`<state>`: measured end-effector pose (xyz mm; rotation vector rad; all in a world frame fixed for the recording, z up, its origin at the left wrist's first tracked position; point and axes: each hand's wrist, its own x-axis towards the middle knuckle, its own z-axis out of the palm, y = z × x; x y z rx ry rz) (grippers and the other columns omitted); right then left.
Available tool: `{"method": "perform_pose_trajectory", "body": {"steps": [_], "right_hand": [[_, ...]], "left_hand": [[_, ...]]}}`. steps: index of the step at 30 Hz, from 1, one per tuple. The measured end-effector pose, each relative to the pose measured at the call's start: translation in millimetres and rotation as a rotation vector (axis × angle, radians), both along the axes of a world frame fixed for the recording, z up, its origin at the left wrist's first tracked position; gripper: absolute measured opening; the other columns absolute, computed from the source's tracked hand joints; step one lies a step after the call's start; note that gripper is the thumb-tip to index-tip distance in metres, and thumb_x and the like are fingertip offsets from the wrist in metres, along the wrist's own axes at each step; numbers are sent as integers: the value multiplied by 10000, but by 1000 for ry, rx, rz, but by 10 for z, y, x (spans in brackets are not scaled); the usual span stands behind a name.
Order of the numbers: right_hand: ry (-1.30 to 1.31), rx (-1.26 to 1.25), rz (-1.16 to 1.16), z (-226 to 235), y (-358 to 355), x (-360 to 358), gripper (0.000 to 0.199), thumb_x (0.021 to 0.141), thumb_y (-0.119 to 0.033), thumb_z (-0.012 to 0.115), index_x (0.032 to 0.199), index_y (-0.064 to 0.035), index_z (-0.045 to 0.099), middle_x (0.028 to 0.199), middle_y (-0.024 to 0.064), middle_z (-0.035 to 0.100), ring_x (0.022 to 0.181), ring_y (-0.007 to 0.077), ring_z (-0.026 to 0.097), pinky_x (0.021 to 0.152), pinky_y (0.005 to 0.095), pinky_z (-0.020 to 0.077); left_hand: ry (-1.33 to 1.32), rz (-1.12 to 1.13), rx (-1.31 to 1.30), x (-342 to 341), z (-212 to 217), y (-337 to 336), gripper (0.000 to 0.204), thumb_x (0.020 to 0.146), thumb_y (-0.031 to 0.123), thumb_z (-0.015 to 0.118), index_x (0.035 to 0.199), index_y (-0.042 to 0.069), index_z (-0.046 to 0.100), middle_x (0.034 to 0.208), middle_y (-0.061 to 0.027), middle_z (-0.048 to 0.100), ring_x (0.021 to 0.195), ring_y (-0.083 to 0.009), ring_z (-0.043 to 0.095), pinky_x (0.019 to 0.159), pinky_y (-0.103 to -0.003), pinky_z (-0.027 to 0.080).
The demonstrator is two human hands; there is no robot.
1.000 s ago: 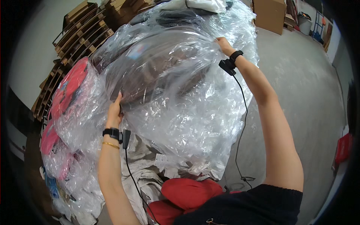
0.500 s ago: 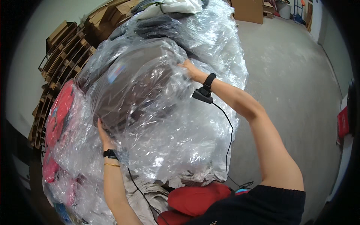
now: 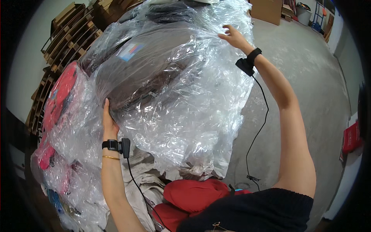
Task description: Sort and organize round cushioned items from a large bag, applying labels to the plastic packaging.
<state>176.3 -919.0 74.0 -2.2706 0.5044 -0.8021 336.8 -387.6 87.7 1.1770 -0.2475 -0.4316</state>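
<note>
Between our left hand and our right hand we record one brown bundle, folded and enclosed in clear plastic film. It lies on one plastic-covered pile, its lower left corner just beside the left fingers and its right end short of the right fingers. One white, blue and red label shows through the film, above and to the right of the left fingertips.

We find one left digit pointing upward against that corner; the others are hidden, and we cannot tell whether they grip. On the right, we see two fingers parted and slightly bent, a gap between them; whether their tips touch the film we cannot tell.

Below the fingers we count two black wrist straps, two black devices, two black cables and one gold-coloured bracelet.

To the left of the left fingers lie pinkish-red goods under plastic; we cannot count them. Farther off, up and left, stand wooden pallets, several deep. Beyond the right fingers we list one cardboard box and one bin; well to their right and nearer us, one red box.
</note>
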Motion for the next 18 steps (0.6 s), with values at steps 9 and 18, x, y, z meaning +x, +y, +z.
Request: {"method": "perform_pose_trajectory", "body": {"steps": [9, 18], "right_hand": [[-109, -315, 414, -560, 1019, -48, 820, 765, -333, 658, 1389, -144, 161, 1367, 164, 293, 1280, 304, 261, 1043, 359, 248], [5, 684, 484, -411, 1434, -131, 297, 826, -339, 529, 915, -62, 590, 795, 1, 548, 708, 101, 497, 561, 240, 394]], "left_hand": [[26, 27, 83, -484, 161, -359, 551, 775, 292, 648, 1178, -21, 438, 1136, -119, 519, 1033, -228, 501, 923, -340, 386], [-895, 350, 863, -796, -371, -465, 1354, 467, 408, 838, 1315, -109, -83, 1400, -282, 30, 1316, -366, 53, 1062, -461, 17]]}}
